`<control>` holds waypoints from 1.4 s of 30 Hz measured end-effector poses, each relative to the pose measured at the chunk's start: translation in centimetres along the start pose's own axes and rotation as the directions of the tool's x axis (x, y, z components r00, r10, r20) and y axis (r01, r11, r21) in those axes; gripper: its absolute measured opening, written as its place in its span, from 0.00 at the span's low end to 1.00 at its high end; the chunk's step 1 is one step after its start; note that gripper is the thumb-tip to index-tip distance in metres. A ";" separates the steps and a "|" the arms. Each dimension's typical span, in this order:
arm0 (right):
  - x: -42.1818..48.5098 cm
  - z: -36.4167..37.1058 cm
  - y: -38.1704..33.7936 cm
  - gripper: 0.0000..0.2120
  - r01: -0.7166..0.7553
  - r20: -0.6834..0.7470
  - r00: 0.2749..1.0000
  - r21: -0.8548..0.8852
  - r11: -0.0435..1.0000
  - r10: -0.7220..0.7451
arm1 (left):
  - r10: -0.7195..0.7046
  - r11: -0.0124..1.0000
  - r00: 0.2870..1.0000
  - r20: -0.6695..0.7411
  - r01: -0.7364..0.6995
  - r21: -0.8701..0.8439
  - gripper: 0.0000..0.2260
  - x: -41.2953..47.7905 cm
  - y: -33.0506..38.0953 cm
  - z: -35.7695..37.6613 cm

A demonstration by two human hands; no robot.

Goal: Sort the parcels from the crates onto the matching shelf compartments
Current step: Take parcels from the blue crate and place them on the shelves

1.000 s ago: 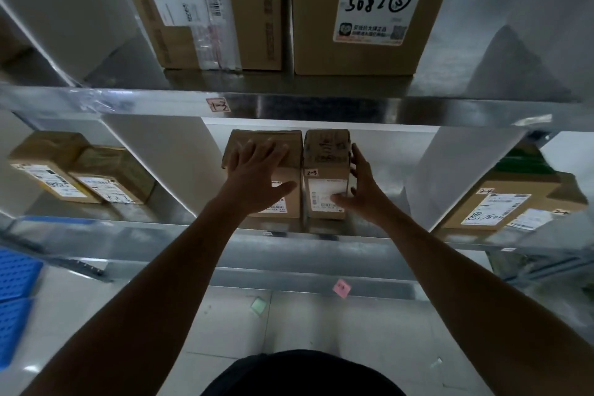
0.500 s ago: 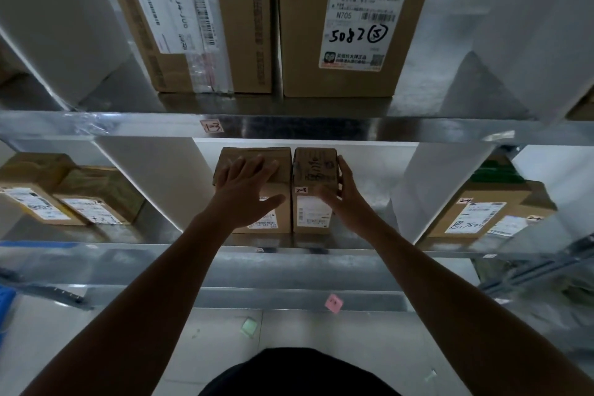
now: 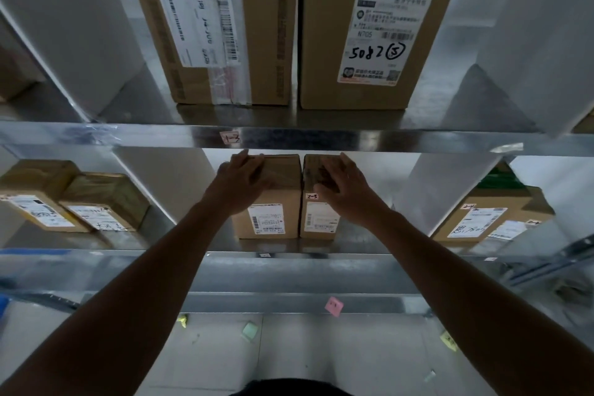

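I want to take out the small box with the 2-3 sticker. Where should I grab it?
Probably by its top and bare right side, reaching in from the front right. The 2-3 box stands upright, its left side tight against the neighbouring box.

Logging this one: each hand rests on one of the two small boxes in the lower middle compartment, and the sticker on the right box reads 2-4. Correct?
Not quite: in the head view the sticker on the right box reads 2-3, not 2-4. The rest stands: the left hand rests on the left box, the right hand on the right box.
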State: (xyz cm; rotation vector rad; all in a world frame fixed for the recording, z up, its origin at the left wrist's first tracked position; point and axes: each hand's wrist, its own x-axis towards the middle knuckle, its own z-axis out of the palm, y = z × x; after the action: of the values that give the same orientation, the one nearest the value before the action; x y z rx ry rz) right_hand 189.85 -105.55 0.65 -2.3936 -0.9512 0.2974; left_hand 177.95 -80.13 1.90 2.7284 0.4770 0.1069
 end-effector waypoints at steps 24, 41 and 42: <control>-2.7 0.3 -3.1 0.29 -0.013 -0.123 0.992 -0.246 0.969 -0.018 | 0.013 0.999 0.986 -0.164 -0.018 -0.028 0.31 -1.8 0.0 -0.6; -3.3 1.6 -5.0 0.30 -0.135 -0.143 0.984 -0.218 0.966 0.105 | 0.234 0.970 0.968 -0.085 -0.227 0.085 0.28 -2.4 -0.5 0.7; -3.3 1.6 -5.0 0.31 -0.143 -0.137 0.984 -0.227 0.963 0.114 | 0.233 0.970 0.969 -0.086 -0.226 0.091 0.30 -2.3 -0.5 0.8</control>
State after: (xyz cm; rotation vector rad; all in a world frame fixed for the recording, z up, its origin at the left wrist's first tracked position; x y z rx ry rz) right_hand 184.01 -104.14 2.18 -2.6623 -0.8152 0.0857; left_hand 175.71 -80.81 0.96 2.8586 0.1919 0.2869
